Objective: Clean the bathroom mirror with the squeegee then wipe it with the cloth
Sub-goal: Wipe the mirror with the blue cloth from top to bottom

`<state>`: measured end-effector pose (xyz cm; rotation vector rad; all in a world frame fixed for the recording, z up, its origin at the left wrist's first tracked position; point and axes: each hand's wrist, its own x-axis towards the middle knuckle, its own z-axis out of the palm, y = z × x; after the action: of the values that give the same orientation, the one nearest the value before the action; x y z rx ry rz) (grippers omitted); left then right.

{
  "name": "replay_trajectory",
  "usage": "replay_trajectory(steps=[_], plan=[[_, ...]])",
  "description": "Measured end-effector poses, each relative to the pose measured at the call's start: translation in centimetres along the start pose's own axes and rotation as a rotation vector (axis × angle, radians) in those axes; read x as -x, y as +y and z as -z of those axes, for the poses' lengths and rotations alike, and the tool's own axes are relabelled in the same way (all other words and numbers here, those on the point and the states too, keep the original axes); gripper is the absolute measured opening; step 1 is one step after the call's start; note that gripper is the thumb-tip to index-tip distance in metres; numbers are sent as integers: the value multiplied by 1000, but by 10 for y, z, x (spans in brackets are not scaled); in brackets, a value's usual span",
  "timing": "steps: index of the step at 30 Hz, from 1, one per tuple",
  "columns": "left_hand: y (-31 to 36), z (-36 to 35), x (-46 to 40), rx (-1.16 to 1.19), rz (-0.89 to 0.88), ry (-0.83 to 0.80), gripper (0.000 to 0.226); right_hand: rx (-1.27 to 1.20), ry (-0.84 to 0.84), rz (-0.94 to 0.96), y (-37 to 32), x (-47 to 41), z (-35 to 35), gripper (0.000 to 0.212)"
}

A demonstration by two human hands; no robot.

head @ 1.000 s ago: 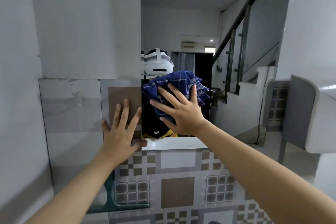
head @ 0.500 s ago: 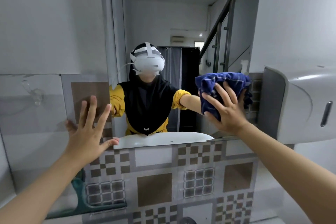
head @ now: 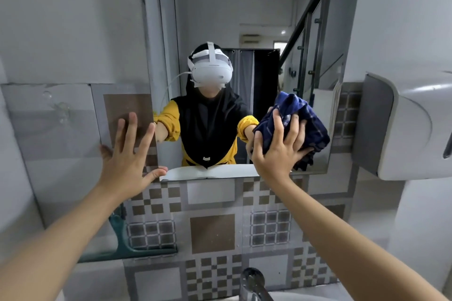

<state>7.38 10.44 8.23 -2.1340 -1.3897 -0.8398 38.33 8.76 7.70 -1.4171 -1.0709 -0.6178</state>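
From the head view, the mirror (head: pixel 244 19) hangs on the wall above the patterned tiles (head: pixel 212 232). The right hand (head: pixel 278 151) presses a dark blue checked cloth (head: pixel 305 124) flat on the glass, near the mirror's lower right corner. Its fingers (head: pixel 277 127) are spread wide over the bunched cloth and push on it. The left hand (head: pixel 126 164) lies flat on the wall at the mirror's lower left corner. Its fingers are apart and straight, and it holds nothing. The green squeegee (head: pixel 132 242) rests low on the left, leaning on the tiles, partly hidden by the left arm. A shiny tap (head: pixel 253 281) shows at the bottom. A white dispenser (head: pixel 411 127) is on the wall at the right, beside the mirror.
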Motion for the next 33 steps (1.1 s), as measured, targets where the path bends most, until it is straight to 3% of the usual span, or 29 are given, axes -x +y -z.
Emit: replay_trajectory(steps=[10,16,20,24,33], plan=[[-1,-13,21,-60,29,-18,92,-24,-26,192,-103,40,-40,58],[-16,-20,22,-118,-54,-17,115,11,-56,528,-129,45,-49,53],[-18,-21,24,-104,-64,17,94,85,-87,797,-110,36,-41,50],[-18,-23,23,-82,-73,31,88,170,-151,998,-77,20,-29,50],[-14,-19,22,-98,-110,40,87,263,-61,947,25,-12,5,54]])
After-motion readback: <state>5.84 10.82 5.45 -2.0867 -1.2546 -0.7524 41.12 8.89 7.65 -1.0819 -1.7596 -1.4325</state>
